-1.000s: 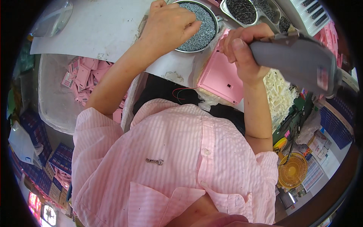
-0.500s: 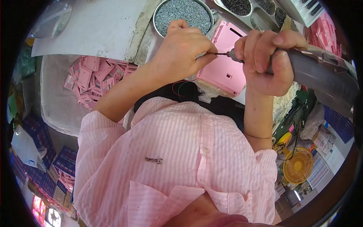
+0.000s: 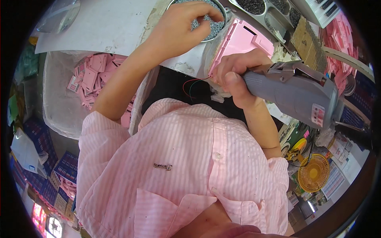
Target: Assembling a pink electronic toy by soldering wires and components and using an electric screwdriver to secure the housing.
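The left hand (image 3: pixel 180 29) pinches small screws in the round dish (image 3: pixel 212 27), while the right hand (image 3: pixel 236 75), its grip wrapped around the grey electric screwdriver (image 3: pixel 293 93), hides the tip against the pink casing (image 3: pixel 242 41).

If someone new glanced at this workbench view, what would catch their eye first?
Probably the big grey electric screwdriver at centre right, gripped by the right hand against the edge of a pink plastic casing. Next, the left hand at the top, fingertips in a round metal bowl of small screws.
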`<control>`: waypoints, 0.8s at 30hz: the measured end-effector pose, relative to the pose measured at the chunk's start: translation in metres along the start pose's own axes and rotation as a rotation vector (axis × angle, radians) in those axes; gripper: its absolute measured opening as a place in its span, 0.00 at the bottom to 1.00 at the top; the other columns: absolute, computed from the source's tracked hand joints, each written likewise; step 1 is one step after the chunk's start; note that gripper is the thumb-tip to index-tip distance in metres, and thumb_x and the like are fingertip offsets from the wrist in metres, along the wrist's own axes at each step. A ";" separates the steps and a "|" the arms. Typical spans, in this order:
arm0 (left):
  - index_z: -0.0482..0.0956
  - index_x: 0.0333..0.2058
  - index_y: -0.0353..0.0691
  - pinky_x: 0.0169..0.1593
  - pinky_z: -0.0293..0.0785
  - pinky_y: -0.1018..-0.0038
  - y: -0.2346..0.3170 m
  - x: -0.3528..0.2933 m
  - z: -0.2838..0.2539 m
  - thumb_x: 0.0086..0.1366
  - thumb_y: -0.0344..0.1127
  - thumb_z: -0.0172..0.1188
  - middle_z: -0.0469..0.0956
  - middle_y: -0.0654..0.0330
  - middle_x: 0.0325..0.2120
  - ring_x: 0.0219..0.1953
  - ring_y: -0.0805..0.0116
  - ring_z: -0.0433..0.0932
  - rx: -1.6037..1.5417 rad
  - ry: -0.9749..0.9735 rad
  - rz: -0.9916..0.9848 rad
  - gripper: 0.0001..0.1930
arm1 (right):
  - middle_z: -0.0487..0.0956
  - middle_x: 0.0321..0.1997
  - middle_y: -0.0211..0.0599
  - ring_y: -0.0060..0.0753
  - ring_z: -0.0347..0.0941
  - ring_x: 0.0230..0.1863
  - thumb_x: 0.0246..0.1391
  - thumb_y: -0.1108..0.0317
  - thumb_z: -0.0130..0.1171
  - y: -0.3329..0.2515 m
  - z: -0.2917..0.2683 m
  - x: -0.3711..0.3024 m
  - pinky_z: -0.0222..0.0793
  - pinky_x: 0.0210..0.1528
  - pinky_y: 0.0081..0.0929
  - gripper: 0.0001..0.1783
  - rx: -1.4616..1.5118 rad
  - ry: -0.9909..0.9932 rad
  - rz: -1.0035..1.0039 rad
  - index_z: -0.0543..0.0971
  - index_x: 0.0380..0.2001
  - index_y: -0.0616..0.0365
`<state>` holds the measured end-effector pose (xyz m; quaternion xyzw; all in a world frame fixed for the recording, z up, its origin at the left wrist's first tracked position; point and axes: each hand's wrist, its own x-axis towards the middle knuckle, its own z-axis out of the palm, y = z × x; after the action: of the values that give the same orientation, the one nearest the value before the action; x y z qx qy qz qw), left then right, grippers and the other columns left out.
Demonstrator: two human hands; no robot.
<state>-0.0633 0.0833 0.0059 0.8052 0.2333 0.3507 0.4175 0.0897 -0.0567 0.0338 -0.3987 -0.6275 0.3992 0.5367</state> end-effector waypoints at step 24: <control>0.78 0.44 0.30 0.50 0.74 0.73 -0.009 -0.177 -0.209 0.54 0.26 0.62 0.82 0.53 0.39 0.42 0.65 0.80 0.460 -0.020 -0.598 0.17 | 0.63 0.19 0.24 0.21 0.59 0.20 0.64 0.61 0.50 -0.071 -0.138 -0.011 0.59 0.28 0.27 0.20 0.375 0.219 -0.134 0.68 0.55 0.60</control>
<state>-0.3373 0.0760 0.0179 0.7777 0.5265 0.1439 0.3118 0.2230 -0.0821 0.1102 -0.2902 -0.5053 0.4267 0.6917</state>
